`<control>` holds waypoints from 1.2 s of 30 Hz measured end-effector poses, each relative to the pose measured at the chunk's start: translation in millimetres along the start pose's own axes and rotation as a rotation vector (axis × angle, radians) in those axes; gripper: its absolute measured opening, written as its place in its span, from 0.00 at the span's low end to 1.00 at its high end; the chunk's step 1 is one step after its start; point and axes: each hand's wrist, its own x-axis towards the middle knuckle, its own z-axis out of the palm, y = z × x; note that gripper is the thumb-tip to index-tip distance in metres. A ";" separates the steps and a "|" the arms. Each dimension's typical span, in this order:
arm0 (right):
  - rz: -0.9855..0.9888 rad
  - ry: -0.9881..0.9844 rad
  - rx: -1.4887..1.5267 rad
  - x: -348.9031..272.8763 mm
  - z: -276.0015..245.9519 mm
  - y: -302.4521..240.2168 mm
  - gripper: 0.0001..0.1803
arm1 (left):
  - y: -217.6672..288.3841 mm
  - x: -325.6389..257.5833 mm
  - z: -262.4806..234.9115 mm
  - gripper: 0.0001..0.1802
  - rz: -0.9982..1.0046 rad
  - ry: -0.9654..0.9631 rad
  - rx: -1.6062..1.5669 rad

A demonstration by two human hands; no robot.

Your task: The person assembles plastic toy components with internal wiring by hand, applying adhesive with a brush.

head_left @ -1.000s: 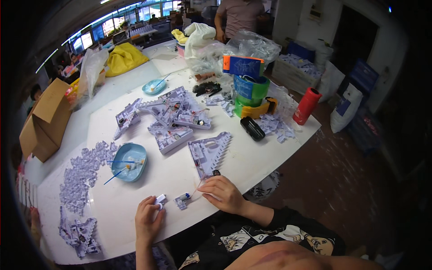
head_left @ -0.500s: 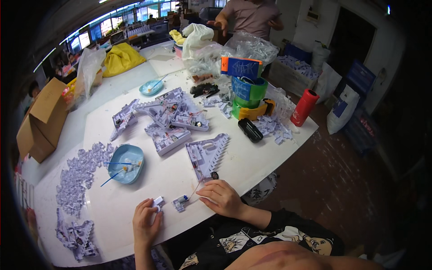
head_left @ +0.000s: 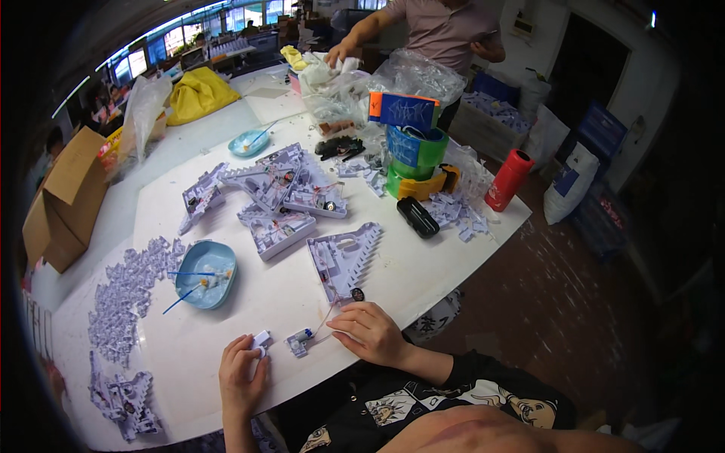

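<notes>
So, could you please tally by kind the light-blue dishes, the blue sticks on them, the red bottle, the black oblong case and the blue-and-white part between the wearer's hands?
Light-blue dishes: 2
Blue sticks: 3
Red bottle: 1
Black oblong case: 1
Blue-and-white part: 1
Total: 8

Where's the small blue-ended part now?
Low and left of centre in the head view, the blue-ended part lies on the white table, between the left hand and right hand.
</notes>
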 end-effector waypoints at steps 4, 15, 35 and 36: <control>0.004 -0.015 -0.005 -0.6 -0.2 0.5 0.15 | -0.3 -0.2 -0.4 0.10 0.012 -0.003 0.015; 0.001 -0.020 -0.002 -0.1 1.5 1.0 0.15 | -0.8 -0.8 -0.8 0.09 -0.006 -0.009 0.015; 0.032 -0.026 -0.010 1.9 -0.1 0.1 0.15 | -3.1 1.0 0.2 0.10 0.020 -0.008 0.028; 0.031 -0.025 -0.013 1.9 0.2 0.5 0.15 | -3.2 1.3 0.3 0.10 0.018 -0.008 0.028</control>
